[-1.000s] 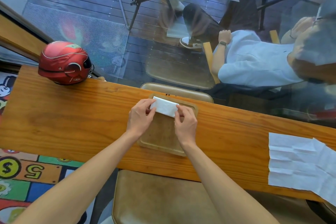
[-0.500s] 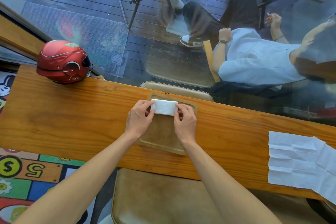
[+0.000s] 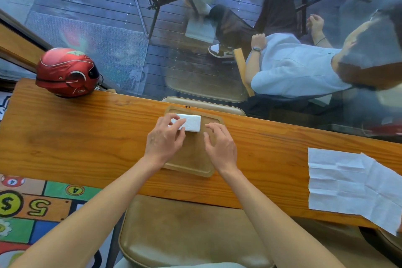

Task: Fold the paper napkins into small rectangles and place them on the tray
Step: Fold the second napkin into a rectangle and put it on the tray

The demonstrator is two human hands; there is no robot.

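Now unfolded white paper napkins well right of empty, open right hand; left hand fingers pressing small folded white napkin rectangle, not gripping.

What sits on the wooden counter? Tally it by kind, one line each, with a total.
Folded napkin, on the tray: 1
Unfolded napkins, overlapping at the right end: at least 2
Wooden tray: 1
Red helmet: 1
Total: at least 5
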